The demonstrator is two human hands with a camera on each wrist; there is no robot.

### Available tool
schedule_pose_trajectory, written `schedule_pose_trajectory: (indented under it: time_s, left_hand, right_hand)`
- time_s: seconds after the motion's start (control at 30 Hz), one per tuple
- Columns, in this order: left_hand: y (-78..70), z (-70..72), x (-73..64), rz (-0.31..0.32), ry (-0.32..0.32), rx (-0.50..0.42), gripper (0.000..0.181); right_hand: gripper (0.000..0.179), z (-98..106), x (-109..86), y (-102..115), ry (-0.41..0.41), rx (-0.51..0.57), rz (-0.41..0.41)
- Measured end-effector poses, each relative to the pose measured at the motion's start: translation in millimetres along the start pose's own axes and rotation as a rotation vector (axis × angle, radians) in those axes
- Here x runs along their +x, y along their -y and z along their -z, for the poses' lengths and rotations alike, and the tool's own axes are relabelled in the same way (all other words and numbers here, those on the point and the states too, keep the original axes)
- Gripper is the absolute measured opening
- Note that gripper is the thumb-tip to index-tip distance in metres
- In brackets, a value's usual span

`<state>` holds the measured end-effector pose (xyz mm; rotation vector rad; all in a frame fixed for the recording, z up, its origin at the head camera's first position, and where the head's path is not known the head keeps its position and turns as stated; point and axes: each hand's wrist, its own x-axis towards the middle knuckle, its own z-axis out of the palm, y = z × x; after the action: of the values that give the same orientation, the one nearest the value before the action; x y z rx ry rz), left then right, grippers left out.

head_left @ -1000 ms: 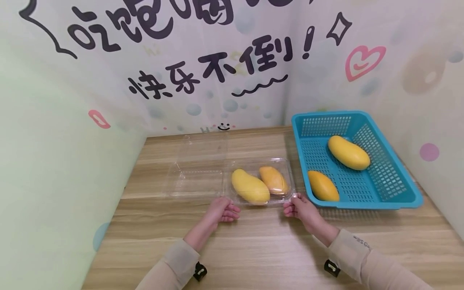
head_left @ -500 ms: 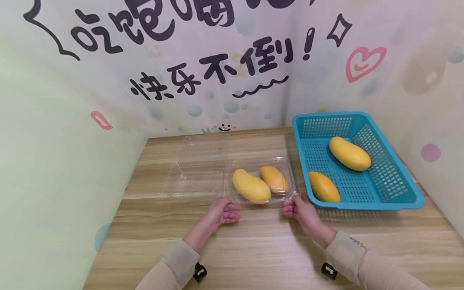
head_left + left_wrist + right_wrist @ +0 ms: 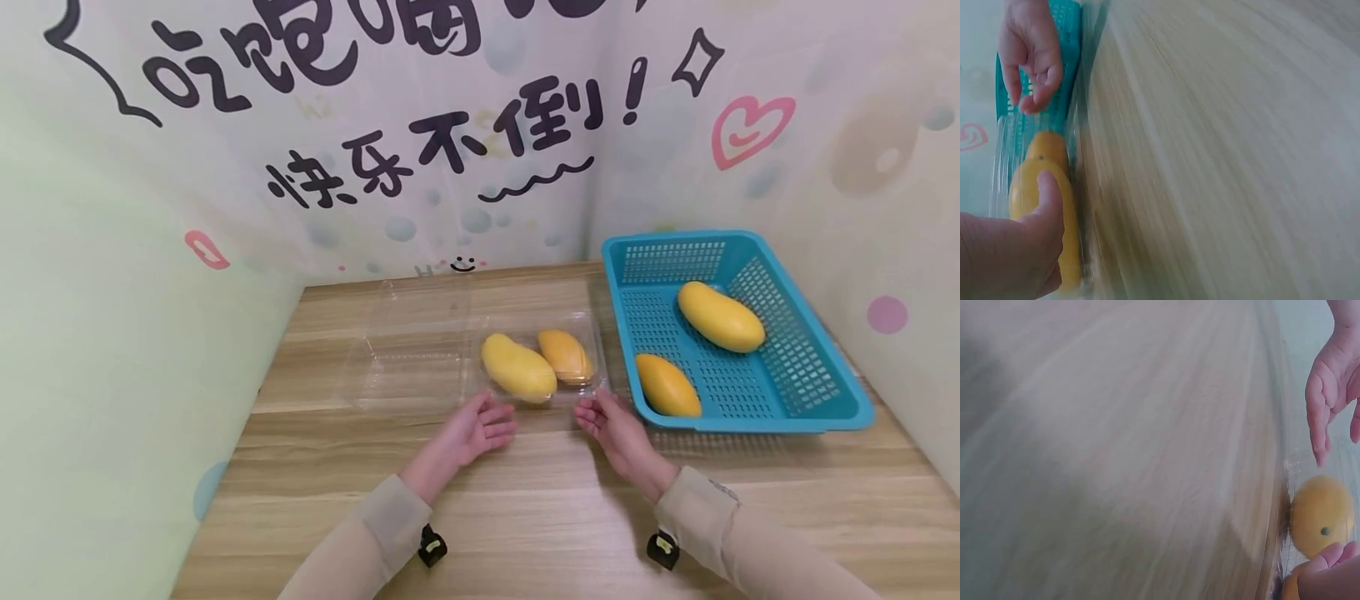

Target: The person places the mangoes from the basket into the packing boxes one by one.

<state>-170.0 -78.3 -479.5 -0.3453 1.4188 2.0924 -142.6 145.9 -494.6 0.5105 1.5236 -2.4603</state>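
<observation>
Two yellow mangoes, a longer one and a shorter, more orange one, lie side by side in a clear plastic box at the middle of the table. At its near left corner is my left hand, fingers loosely bent and holding nothing. My right hand is by the near right corner, fingers relaxed; whether its fingertips touch the plastic I cannot tell. In the left wrist view, my left thumb extends beside a mango. The right wrist view shows a mango between both hands.
Left of the box stands another clear plastic shell; I cannot tell if the two are joined. A blue perforated basket at the right holds two more mangoes. Printed walls bound the wooden table behind and at the sides.
The box with the two mangoes has shifted slightly toward the back wall. Both hands have moved forward and a little inward, and their fingers have loosened from the box's near corners.
</observation>
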Motion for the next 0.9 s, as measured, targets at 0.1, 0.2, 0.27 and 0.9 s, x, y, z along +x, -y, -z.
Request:
schedule_pose_trajectory:
  time_s: [0.1,0.2,0.27,0.9]
  left_hand:
    - [-1.2,-13.8,5.3,0.044,0.046,-0.081,0.048]
    - [-3.6,-27.6,11.2,0.080,0.111,-0.110,0.061]
    - [-5.2,-35.0,16.0,0.108,0.149,-0.111,0.063]
    - [-40.6,-72.4,75.0,0.171,0.014,-0.178,0.061]
  right_hand:
    - [0.021,-1.1,3.0,1.8,-0.012,0.043,0.002]
    - [0.018,-2.2,4.4,3.6,-0.003,0.054,-0.007]
    - [0.016,-1.5,3.7,4.3,0.036,0.017,-0.036]
    - [0.047,10.4,-26.9,2.2,0.462,-0.428,-0.213]
